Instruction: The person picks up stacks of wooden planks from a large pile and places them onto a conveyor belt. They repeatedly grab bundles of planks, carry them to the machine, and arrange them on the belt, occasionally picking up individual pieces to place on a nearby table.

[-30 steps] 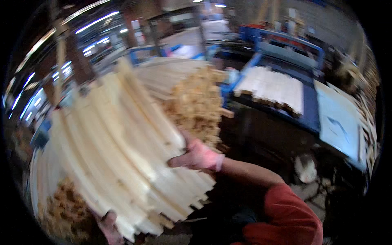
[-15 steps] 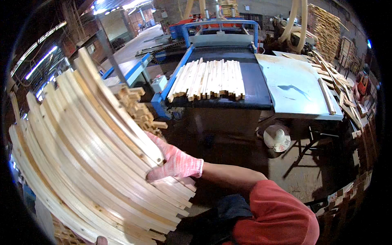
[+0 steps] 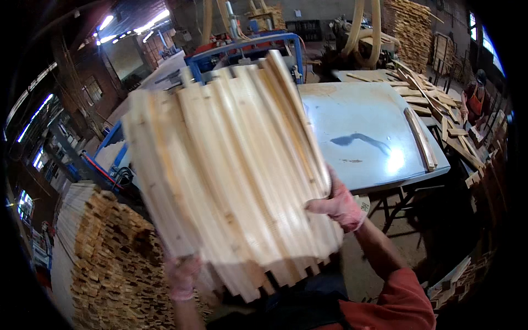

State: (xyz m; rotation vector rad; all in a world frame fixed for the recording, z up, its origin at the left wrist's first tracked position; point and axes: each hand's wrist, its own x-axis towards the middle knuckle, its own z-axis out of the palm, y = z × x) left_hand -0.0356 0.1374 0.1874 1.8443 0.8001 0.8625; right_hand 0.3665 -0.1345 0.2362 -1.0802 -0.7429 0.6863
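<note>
A wide row of pale wooden strips (image 3: 236, 176), pressed side by side, is held up in front of me between both hands. My gloved right hand (image 3: 346, 206) grips its right edge, thumb on the upper face and fingers underneath. On the lower left edge, my left hand (image 3: 184, 272) is closed around the strips; it is somewhat blurred. The far ends of the strips are uneven and tilt upward. Behind the strips, most of the blue-framed machine (image 3: 247, 41) and its belt are hidden.
A large stack of wood strips (image 3: 115, 264) stands at the lower left. To the right is a pale metal table (image 3: 357, 132) with a single strip (image 3: 421, 137) near its edge. Beyond it lie loose boards (image 3: 434, 99), and another person (image 3: 478, 102) is at the far right.
The bundle of strips has swung from the left to the middle, over the machine's belt. My left hand has come into view at its lower left edge. The view has turned.
</note>
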